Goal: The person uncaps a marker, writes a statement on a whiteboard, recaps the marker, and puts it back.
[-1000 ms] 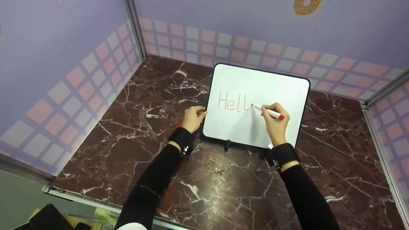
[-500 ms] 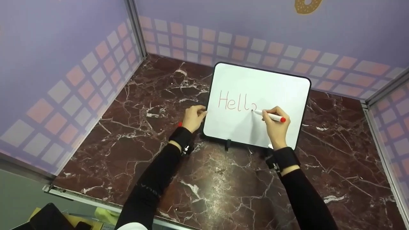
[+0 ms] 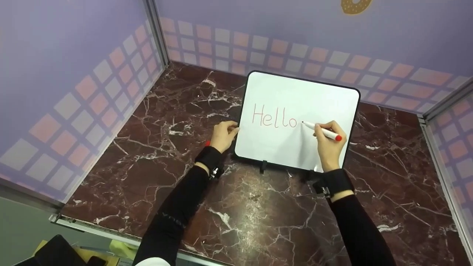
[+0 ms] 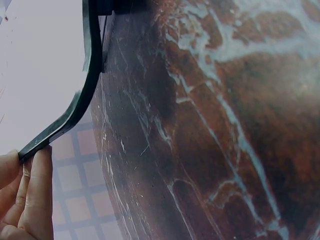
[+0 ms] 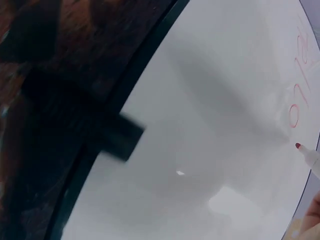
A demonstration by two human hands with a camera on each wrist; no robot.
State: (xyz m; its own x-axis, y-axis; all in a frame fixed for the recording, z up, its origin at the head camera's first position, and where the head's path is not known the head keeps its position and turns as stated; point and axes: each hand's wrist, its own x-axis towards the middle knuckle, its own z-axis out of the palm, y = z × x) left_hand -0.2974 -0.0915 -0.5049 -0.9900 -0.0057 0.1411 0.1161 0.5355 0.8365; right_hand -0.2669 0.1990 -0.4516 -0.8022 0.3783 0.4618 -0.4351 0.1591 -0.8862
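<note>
A glossy, white-veined, reddish-brown tabletop (image 3: 147,177), and on it a black-edged whiteboard (image 3: 281,142) with small black feet (image 3: 263,167).

You are wearing a black left sleeve (image 3: 168,216) bearing faint pale markings, illegible here, and a black right sleeve (image 3: 360,225), while a broad black left wristband (image 3: 208,157) and matching right wristband (image 3: 339,181) are each showing small silvery fittings.

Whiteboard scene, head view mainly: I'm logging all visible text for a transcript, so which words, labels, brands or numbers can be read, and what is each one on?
"Hello": red handwriting on the whiteboard.
Left sleeve: faint pale marks, perhaps lettering, too small and blurred to read.
Marker: no readable brand or label.
</note>
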